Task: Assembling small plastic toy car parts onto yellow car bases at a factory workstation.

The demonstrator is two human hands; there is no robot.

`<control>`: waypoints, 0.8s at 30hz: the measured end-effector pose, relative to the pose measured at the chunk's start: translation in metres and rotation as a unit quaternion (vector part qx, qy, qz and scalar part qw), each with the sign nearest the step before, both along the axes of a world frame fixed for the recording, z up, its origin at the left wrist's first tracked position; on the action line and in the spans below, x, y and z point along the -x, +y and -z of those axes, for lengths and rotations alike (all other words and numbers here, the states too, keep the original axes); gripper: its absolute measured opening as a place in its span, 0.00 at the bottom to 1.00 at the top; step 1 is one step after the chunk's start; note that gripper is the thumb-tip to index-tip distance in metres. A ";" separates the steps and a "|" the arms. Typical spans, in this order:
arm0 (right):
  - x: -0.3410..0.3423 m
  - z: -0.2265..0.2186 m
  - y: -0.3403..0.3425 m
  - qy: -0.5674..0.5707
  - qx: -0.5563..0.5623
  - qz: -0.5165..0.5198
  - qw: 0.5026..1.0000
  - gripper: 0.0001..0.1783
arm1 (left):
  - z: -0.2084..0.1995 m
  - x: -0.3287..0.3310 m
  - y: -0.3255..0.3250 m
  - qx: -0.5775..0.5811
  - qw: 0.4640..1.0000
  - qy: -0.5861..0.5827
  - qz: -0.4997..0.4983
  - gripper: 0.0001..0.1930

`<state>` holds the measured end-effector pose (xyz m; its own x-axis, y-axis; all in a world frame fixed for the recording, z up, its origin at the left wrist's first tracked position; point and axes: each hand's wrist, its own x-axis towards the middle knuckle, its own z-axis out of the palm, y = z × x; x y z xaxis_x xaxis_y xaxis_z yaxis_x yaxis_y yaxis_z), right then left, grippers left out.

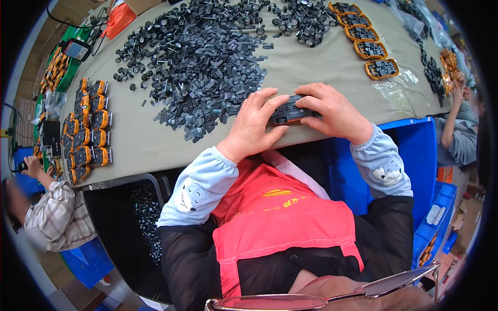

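Near the table's front edge, a toy car (290,110) lies with its dark underside facing up. My left hand (250,126) is closed about its left end, fingers and thumb pressed on it. From the other end, my right hand (334,113) grips the car with bent fingers, partly covering it. Just beyond my left hand spreads a heap of small dark plastic pieces (218,65). Black wheels on metal axles (148,57) surround the far and left sides of that heap. A row of orange-yellow toy cars (361,34), undersides up, stands at the far right.
Stacked orange-yellow toy cars (83,135) stand at the table's left. Below that edge is a black bin (111,217) with small parts; a blue bin (423,155) stands at right. Clear tape (397,96) lies on the cloth. Other people (59,215) sit at both sides.
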<state>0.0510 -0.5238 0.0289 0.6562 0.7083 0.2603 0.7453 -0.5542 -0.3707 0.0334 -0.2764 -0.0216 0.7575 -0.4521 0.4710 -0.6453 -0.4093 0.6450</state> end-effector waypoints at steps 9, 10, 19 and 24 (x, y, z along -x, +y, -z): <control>-0.002 0.009 -0.028 0.212 -0.192 0.207 0.936 0.21 | -0.009 -0.002 -0.008 -0.088 0.993 -0.077 -0.009 0.18; -0.004 0.022 -0.038 0.190 -0.198 0.194 0.942 0.20 | -0.011 -0.003 -0.008 -0.088 0.993 -0.074 -0.008 0.18; -0.004 0.032 -0.022 0.448 -0.265 0.242 0.819 0.20 | -0.014 -0.001 -0.016 -0.081 0.995 -0.051 -0.026 0.15; -0.005 0.033 -0.022 0.463 -0.250 0.243 0.815 0.19 | -0.018 -0.005 -0.016 -0.077 0.997 0.014 0.002 0.14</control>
<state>0.0565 -0.5455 -0.0045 0.9067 0.2643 -0.3287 -0.2435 -0.3082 -0.9196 0.0387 -0.2926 -0.0039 0.7682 -0.5195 0.3741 -0.6288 -0.5026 0.5932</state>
